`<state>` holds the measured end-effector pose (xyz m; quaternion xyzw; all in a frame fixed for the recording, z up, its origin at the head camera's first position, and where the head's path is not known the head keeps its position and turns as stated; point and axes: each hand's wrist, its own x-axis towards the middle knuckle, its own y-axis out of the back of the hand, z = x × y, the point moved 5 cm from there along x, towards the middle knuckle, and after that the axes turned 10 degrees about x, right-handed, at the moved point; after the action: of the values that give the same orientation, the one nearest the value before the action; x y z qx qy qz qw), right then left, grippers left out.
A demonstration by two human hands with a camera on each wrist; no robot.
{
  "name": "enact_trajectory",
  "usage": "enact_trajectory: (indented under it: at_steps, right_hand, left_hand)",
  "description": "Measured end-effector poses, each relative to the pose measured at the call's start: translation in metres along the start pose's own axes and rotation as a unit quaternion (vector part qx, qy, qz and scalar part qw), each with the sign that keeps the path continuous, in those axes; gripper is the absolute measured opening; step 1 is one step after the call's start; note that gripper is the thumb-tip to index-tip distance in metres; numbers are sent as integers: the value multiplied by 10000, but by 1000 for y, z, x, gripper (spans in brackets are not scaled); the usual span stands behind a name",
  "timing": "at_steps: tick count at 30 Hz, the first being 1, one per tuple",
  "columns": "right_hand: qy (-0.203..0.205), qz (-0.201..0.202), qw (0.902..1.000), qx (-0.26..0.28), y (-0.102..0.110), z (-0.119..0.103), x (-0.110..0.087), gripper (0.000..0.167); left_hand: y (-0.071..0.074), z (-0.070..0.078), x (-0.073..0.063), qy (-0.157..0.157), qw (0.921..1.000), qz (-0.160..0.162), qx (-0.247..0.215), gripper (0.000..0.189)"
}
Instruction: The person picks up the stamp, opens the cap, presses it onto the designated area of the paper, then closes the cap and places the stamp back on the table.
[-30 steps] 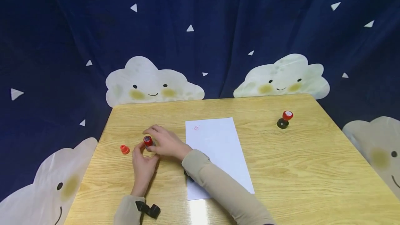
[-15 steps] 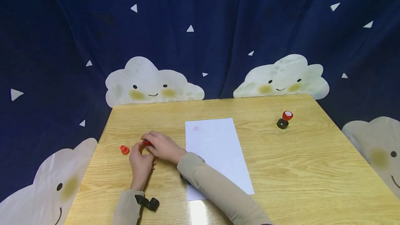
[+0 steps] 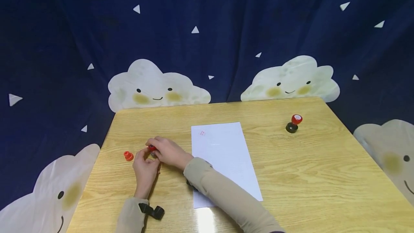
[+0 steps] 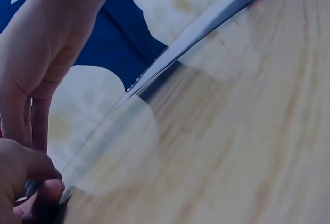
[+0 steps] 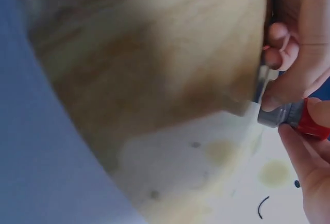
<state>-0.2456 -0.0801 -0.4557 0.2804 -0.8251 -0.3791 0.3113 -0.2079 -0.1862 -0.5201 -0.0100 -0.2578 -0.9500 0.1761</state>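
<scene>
At the left of the table, both hands meet on a small upright stamp (image 3: 152, 147) with a red top and a grey lower part. In the right wrist view, the left hand (image 5: 304, 61) holds the grey lower part (image 5: 276, 115) with its thumb against the side. Fingers of the right hand (image 5: 315, 175) pinch the red top (image 5: 311, 122) just above it. From the head view, the right hand (image 3: 169, 152) covers most of the stamp, and the left hand (image 3: 145, 172) curls round its near side. The stamp's underside is hidden.
A small orange-red knob-shaped piece (image 3: 128, 156) stands left of the hands. Under the right forearm lies a white sheet (image 3: 223, 154) with a red print (image 3: 202, 133) near its top left. Another stamp (image 3: 294, 123), red-knobbed on a black base, is at the back right.
The right hand has come down over the red top, covering more of it, and both hands have shifted slightly left. Over the last half second they have hardly moved.
</scene>
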Motion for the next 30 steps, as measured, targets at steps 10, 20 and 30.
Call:
enact_trajectory:
  at_steps: [10,20,30]
  right_hand:
    - [-22,14,9989,465,38,-17,-12,27]
    - [33,321,9954,897,78,-41,-54,27]
    - [-347,657,9748,2105,90,-54,-109,30]
  left_hand:
    - [9,37,-12,-1107,9917,661,30,35]
    - [11,74,-47,-1335,9840,187,-1169,42]
    - [2,87,-92,-1597,9713,-363,-1726,47]
